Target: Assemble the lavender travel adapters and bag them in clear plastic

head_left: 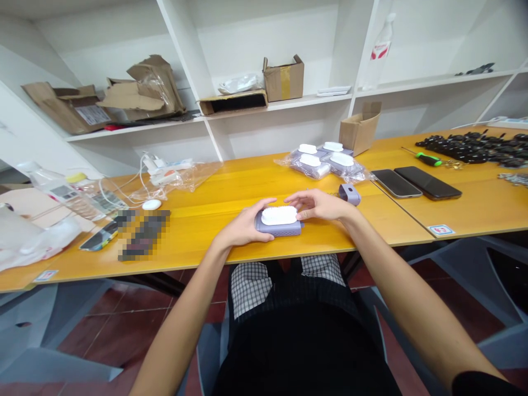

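Note:
A lilac box-shaped device with a white bristled top [279, 220] lies on the yellow table [214, 220] near its front edge. My left hand [243, 225] wraps its left end, fingers curled around it. My right hand [315, 204] touches its right end with thumb and fingers partly bent. A small lilac part [350, 194] sits just right of my right hand. Behind it lie several more of the same devices in clear plastic bags [324, 159].
Two dark phones [414, 183] and a green-handled screwdriver [424, 158] lie to the right, with a pile of black parts [478, 146] beyond. A small cardboard box [359, 131] stands at the back. Cables, a white mouse [152, 204] and plastic bags crowd the left.

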Demonstrator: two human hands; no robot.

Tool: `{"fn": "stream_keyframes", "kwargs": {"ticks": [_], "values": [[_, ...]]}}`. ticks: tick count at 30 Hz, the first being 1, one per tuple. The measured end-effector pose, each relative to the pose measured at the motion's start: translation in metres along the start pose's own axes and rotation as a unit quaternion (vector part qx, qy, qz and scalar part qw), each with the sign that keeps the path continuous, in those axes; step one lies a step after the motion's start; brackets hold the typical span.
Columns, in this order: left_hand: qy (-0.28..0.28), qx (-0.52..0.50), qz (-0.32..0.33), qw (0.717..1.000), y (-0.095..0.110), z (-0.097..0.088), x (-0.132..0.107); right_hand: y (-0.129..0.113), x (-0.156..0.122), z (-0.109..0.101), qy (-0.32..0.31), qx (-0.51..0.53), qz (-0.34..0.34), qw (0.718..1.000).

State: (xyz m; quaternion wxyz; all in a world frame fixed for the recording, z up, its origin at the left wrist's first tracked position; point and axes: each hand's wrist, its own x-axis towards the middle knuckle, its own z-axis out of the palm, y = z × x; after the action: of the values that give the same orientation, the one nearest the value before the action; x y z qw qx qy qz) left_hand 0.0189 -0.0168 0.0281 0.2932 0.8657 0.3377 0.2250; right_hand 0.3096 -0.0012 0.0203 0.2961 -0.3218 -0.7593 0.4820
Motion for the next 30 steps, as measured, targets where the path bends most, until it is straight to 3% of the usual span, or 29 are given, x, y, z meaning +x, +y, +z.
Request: {"fn": "stream_keyframes", "kwargs": {"ticks": [22,30], "values": [[0.001,0.007,0.001,1.000,-0.0006,-0.0024,0.0001,0.0076,0.0053,0.0050,0.014,0.005,-0.022,1.000],[0.000,0.010,-0.001,1.000,-0.0013,-0.0006,0.0002,0.0081,0.0031,0.0078,0.026,-0.039,-0.037,0.998]]}}
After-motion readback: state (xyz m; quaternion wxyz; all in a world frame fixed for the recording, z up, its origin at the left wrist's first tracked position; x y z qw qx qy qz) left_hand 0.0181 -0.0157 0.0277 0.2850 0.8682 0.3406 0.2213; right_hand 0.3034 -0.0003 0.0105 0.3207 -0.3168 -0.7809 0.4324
